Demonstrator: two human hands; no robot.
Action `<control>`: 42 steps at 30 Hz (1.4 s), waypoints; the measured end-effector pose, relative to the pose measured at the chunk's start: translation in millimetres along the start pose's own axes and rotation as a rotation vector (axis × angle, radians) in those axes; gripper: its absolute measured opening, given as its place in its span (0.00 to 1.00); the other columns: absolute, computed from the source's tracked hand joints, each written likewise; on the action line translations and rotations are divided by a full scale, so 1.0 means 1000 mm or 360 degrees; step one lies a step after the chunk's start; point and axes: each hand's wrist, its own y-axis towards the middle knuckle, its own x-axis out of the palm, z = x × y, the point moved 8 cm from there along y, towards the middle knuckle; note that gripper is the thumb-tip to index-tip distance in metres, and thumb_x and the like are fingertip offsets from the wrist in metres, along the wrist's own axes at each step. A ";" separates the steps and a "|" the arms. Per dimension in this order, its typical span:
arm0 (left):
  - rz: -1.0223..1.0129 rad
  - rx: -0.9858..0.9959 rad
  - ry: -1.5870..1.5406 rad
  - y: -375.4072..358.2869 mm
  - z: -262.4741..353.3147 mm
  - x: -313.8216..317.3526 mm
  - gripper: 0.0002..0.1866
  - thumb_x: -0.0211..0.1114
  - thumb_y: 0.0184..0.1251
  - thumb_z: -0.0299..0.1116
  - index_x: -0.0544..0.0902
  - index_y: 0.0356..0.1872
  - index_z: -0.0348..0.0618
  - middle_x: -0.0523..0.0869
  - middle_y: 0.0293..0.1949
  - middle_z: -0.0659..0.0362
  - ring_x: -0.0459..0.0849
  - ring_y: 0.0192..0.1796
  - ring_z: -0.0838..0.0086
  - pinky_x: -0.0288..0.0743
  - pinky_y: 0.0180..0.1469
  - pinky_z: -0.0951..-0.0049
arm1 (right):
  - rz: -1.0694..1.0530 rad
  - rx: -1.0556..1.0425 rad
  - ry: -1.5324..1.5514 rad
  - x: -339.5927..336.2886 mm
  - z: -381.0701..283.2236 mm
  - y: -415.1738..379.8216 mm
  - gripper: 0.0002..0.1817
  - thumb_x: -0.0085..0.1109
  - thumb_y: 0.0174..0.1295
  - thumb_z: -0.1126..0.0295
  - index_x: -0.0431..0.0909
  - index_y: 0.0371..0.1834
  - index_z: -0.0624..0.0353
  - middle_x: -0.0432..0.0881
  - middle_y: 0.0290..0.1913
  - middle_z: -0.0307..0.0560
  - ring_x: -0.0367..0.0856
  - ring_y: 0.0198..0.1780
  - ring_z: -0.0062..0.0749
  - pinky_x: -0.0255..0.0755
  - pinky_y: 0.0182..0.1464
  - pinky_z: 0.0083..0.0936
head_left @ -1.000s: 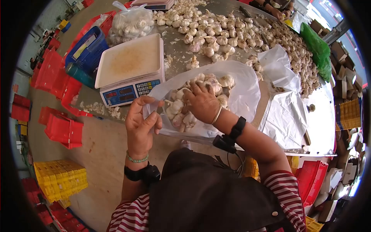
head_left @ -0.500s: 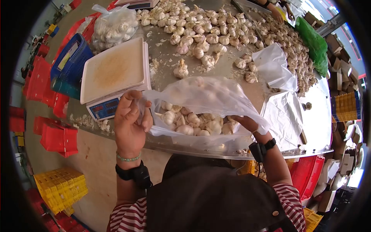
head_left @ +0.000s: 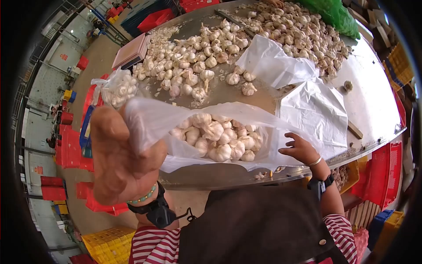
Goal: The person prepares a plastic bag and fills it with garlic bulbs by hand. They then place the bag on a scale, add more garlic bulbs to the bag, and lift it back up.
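A clear plastic bag (head_left: 246, 110) lies at the table's near edge, its mouth spread and several white garlic bulbs (head_left: 220, 138) showing inside. Raised close to the camera, my left hand (head_left: 125, 163) has the left end of the bag's rim pinched and pulled up. At the bag's right end is my right hand (head_left: 301, 149), fingers apart, against the thin film. Beyond the bag, loose garlic bulbs (head_left: 189, 57) are heaped on the metal table (head_left: 220, 94).
A tied bag of garlic (head_left: 118, 89) sits at the left edge, near a pale scale (head_left: 132, 50). White plastic sheets (head_left: 312, 114) lie to the right. Farther back are another garlic pile (head_left: 299, 31), a green bag (head_left: 332, 15) and another person's hand (head_left: 276, 2).
My left hand has risen toward the camera, lifting the bag's left rim. My right hand's fingers have come into view, spread. The view has turned, and the near scale is now out of sight.
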 end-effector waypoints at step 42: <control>0.0872 -0.0151 0.0038 -0.167 -0.039 -0.059 0.28 0.64 0.59 0.40 0.68 0.55 0.34 0.75 0.57 0.44 0.76 0.32 0.77 0.64 0.25 0.84 | -0.0559 -0.1585 -0.0710 0.193 -0.189 -0.038 0.22 0.63 0.52 0.68 0.76 0.52 0.57 0.69 0.64 0.52 0.64 0.66 0.49 0.67 0.59 0.48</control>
